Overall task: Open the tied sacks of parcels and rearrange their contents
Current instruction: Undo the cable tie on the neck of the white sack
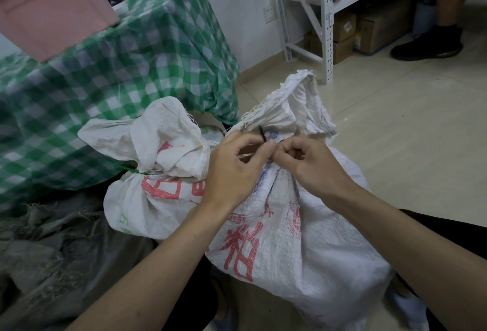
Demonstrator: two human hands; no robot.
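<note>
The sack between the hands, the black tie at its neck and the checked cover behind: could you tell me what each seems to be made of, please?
The sack looks like woven plastic fabric: a fine grid weave, matte white, with frayed threads at the mouth. The black tie is probably a plastic strip, thin and stiff, though it is too small to be sure. The checked cover seems to be thin, slightly translucent sheeting, plastic or light cloth.

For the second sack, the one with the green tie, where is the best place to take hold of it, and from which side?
Probably at the cinched neck, just above the green tie. There the second sack narrows enough for a hand to close round, while its body below bulges too wide. Come from above and the right: the checked bundle crowds its left side. Both the left hand and right hand are busy at the near sack.
</note>
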